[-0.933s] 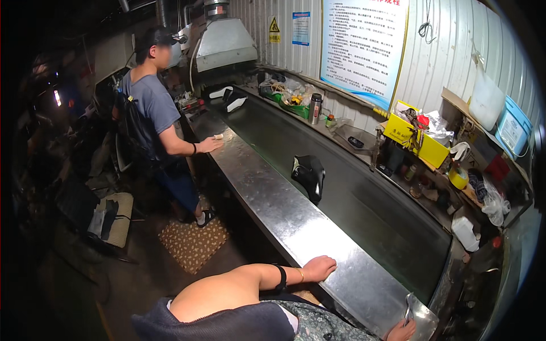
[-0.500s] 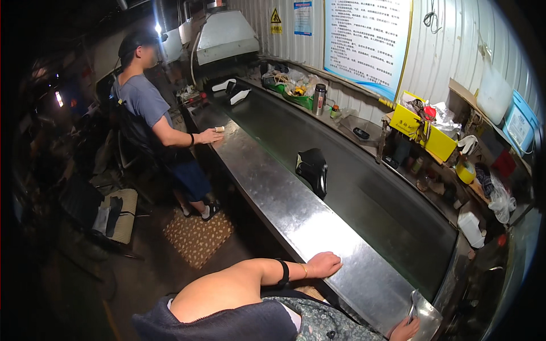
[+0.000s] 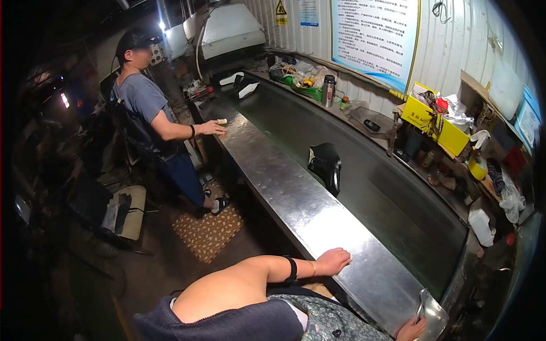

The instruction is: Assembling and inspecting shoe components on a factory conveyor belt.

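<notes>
My left hand (image 3: 334, 262) rests on the near edge of a long shiny metal ledge (image 3: 273, 176), its fingers curled in with nothing visible in them. At the ledge's near right end, my right hand (image 3: 410, 328) is closed around a slim silver metal tool (image 3: 421, 306), which looks two-pronged; its exact kind is unclear. Beyond the ledge runs a dark green conveyor belt (image 3: 381, 227). A glossy black curved piece (image 3: 325, 167) with a pale edge lies on the belt, apart from both hands. White-and-black pieces (image 3: 248, 90) lie at its far end.
A co-worker (image 3: 151, 108) stands far left, one hand on the ledge beside a small pale roll (image 3: 222, 121). Along the wall are a thermos (image 3: 328, 91), a yellow box (image 3: 435, 122), a white jug (image 3: 481, 224) and plastic bags (image 3: 307, 79). A light hood (image 3: 233, 34) covers the belt's far end.
The view has shifted slightly, so most things appear a little further right and higher. Both my hands keep their places on the ledge, the right one still holding the silver tool.
</notes>
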Action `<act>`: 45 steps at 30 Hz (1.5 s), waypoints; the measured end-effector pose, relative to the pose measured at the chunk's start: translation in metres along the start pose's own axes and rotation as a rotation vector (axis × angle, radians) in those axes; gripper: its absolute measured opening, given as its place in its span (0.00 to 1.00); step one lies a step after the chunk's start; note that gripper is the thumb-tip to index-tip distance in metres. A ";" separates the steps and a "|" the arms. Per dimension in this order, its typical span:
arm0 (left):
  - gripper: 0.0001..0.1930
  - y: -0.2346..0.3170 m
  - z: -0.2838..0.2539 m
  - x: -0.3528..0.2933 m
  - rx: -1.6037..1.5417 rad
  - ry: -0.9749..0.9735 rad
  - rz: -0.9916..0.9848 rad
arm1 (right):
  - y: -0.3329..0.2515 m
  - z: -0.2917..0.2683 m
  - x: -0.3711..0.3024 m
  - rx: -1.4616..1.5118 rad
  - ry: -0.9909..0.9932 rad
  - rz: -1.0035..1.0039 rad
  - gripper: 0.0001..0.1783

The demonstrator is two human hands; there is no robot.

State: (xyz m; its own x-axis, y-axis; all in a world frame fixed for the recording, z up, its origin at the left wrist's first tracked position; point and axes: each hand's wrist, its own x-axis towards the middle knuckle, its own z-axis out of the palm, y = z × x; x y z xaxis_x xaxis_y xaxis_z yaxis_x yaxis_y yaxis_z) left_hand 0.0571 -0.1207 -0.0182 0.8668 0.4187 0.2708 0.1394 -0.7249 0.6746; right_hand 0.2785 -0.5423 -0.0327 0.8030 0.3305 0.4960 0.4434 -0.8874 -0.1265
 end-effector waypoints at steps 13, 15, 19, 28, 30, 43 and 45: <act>0.10 -0.013 0.014 0.002 -0.032 -0.006 0.030 | -0.006 -0.007 0.001 -0.055 -0.019 0.029 0.24; 0.10 -0.023 0.022 0.007 -0.082 -0.018 -0.020 | -0.004 -0.011 0.002 -0.128 -0.024 0.035 0.22; 0.08 0.019 0.001 0.047 -0.184 -0.148 -0.075 | 0.007 0.005 0.004 0.072 -0.147 0.166 0.18; 0.49 -0.065 -0.079 0.201 0.498 0.502 -0.262 | 0.036 -0.034 -0.020 0.365 0.101 0.372 0.19; 0.52 -0.097 -0.104 0.207 0.336 0.379 -0.722 | 0.047 -0.064 -0.053 0.576 0.174 0.548 0.16; 0.16 -0.032 -0.174 0.140 -1.690 -0.267 -0.580 | -0.075 -0.103 -0.044 1.055 -0.025 0.655 0.11; 0.21 0.013 -0.129 0.093 -1.705 -0.324 -0.399 | -0.102 -0.111 -0.007 1.167 -0.148 0.496 0.11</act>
State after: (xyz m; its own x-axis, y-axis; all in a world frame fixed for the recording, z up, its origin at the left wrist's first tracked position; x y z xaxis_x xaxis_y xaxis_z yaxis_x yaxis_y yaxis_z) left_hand 0.0778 -0.0204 0.1044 0.9877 0.1436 -0.0623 -0.0759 0.7874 0.6118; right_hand 0.1831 -0.4902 0.0722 0.9854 0.1454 0.0888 0.1096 -0.1426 -0.9837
